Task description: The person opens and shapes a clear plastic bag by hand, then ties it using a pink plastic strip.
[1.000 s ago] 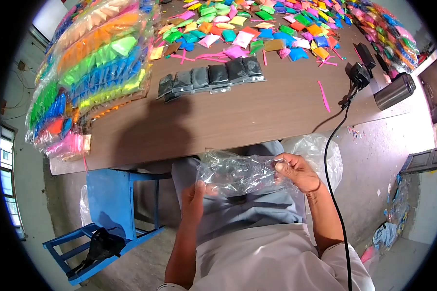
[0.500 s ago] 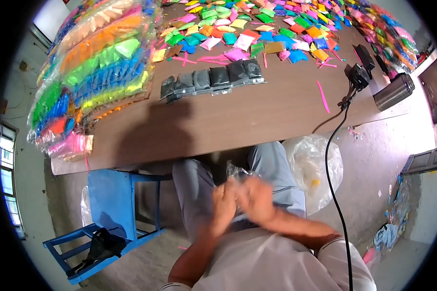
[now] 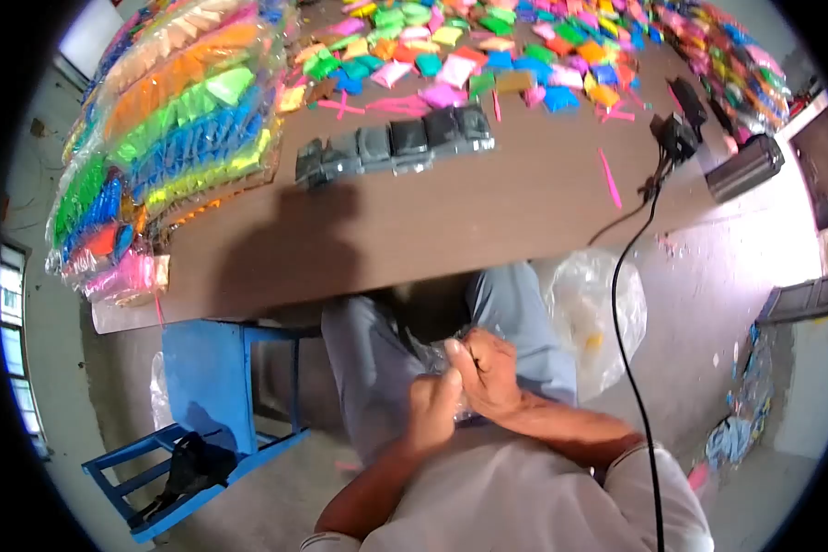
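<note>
Over my lap, my left hand point(image 3: 432, 405) and my right hand point(image 3: 490, 375) are closed close together. Both grip a crumpled clear plastic bag point(image 3: 430, 351), which shows behind the fingers and between the hands; most of it is hidden. On the table beyond them lies a row of several black and dark grey packets point(image 3: 409, 140) in clear wrapping, touched by neither hand.
Strips of colourful packets in clear plastic point(image 3: 189, 110) are heaped on the table's left, with loose packets point(image 3: 451, 69) at the back. A steel bottle point(image 3: 745, 170) lies at right beside a black cable point(image 3: 627, 350). A blue chair point(image 3: 207, 368) and a clear bag point(image 3: 598, 322) flank my legs.
My hands have shifted slightly and turned, with the fingers now curled tighter. The plastic that stuck up above them is now lower and mostly covered. The camera view has moved a little.
</note>
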### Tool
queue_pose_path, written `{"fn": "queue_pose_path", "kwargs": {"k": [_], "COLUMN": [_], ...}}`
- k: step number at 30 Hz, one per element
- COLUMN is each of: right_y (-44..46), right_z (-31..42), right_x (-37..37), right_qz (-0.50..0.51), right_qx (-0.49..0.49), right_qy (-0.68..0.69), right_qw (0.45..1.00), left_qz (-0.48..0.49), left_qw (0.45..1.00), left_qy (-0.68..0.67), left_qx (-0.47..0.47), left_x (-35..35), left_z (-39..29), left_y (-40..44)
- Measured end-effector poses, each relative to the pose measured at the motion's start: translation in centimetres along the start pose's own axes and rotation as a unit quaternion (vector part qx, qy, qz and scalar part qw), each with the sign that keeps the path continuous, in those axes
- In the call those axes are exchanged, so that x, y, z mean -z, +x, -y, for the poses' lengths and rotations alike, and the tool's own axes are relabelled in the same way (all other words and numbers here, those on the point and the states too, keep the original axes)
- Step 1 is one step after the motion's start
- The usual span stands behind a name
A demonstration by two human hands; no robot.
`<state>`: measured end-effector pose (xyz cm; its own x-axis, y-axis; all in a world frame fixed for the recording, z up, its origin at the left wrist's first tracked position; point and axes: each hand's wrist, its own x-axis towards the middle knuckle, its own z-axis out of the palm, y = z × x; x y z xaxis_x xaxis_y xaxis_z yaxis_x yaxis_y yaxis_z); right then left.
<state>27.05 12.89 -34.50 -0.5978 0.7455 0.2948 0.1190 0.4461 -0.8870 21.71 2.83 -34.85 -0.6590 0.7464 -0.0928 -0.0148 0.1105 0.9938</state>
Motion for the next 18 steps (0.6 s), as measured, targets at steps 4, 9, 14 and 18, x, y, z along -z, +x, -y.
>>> {"fn": "queue_pose_path", "kwargs": {"k": [4,9,14,18], "right_y": [0.8,3.3,3.1,3.8], "right_z": [-3.2,-5.0,-5.5,-4.0], "right_x": [2.1,7.9,9.6,9.3], "right_qz": [0.105,0.071,0.13,0.119], "right_qx": [0.042,-0.233,-0.25,-0.312], "right_qy": [0.042,0.287,0.287,0.145], "right_qw": [0.993,0.927,0.916,0.931], "left_qz": [0.07,-0.105,-0.066,-0.109], "left_qw": [0.989,0.945,0.96,0.968], "left_qy": [-0.022,-0.243,-0.204,-0.111], "left_qx": [0.131,0.189,0.178,0.199], "left_x": [0.6,4.0,4.4,3.0], "left_z": [1.2,1.7,3.6,0.7], "left_y": [-0.5,3.3,2.4,3.5]}}
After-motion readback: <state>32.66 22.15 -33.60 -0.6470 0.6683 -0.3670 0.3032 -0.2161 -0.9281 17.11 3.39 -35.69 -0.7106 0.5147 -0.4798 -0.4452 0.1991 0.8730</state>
